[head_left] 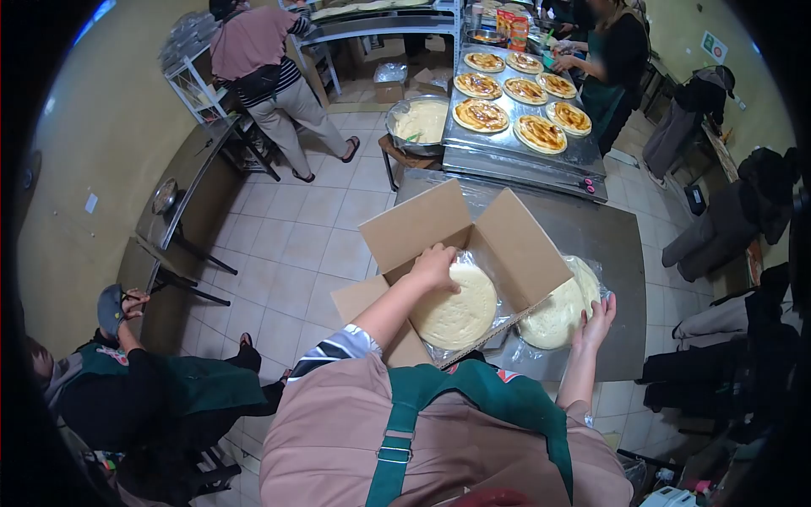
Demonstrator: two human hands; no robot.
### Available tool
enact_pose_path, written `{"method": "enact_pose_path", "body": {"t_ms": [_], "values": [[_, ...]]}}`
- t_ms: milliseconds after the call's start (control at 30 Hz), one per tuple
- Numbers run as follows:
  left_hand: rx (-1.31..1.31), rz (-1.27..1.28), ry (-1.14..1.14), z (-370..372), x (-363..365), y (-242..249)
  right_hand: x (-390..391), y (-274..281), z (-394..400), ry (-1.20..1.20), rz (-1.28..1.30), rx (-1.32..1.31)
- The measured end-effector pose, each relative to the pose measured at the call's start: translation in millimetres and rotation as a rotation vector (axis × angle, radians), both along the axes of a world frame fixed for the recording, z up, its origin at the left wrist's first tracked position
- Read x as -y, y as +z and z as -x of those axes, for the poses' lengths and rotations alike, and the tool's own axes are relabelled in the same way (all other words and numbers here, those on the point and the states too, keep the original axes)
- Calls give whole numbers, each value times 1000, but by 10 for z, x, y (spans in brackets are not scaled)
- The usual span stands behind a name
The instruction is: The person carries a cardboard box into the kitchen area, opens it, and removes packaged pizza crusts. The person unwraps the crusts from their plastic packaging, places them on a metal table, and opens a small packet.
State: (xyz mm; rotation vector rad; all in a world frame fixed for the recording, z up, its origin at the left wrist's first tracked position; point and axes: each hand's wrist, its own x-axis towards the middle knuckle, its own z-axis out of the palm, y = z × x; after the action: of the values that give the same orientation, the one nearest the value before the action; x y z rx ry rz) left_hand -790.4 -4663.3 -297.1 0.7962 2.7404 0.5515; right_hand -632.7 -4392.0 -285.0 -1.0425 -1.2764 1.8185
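Observation:
An open cardboard box (pixel 422 211) stands on the table in front of me, its flaps spread outward. Inside lies a pale round pizza base (pixel 460 313) with clear plastic around it. My left hand (pixel 435 269) reaches into the box, its thumb on top of this base and its fingers apart near the far edge. A second pizza base (pixel 549 317), in clear plastic, lies to the right of the box, partly hidden behind a flap. My right hand (pixel 596 321) is closed on its right edge, with the thumb on top and the other fingers at the outer side.
Several sauced pizza bases (pixel 524 90) cover a metal worktop (pixel 473 156) beyond the box. Pink-handled scissors (pixel 589 184) lie at its corner. A large bowl of dough or batter (pixel 420 122) stands left of it. Several people work around the room, one (pixel 186 389) at the lower left.

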Motion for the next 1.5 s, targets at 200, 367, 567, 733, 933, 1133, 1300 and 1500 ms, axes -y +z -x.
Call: {"method": "enact_pose_path", "body": {"t_ms": [200,367,567,733,933,1133,1300,1500], "values": [[278,-391,-1,-222,234,307,400,322,191,207,-450,-170],[271,-610,66,-397,309,747,677,403,264,507,-671,-221],[261,-1107,246,-465,425,1206,863,631,337,739,-696,-223],[614,-1515,369,-454,410,1188,938,904,308,824,-302,-347],[813,-1672,397,-441,470,1140,885,924,287,906,73,-318],[722,-1671,265,-410,404,1303,792,944,252,771,48,-500],[491,-1458,270,-122,384,1194,431,1298,67,275,-351,-557],[607,-648,373,108,270,-87,-128,1250,-382,-96,-769,-328]]}}
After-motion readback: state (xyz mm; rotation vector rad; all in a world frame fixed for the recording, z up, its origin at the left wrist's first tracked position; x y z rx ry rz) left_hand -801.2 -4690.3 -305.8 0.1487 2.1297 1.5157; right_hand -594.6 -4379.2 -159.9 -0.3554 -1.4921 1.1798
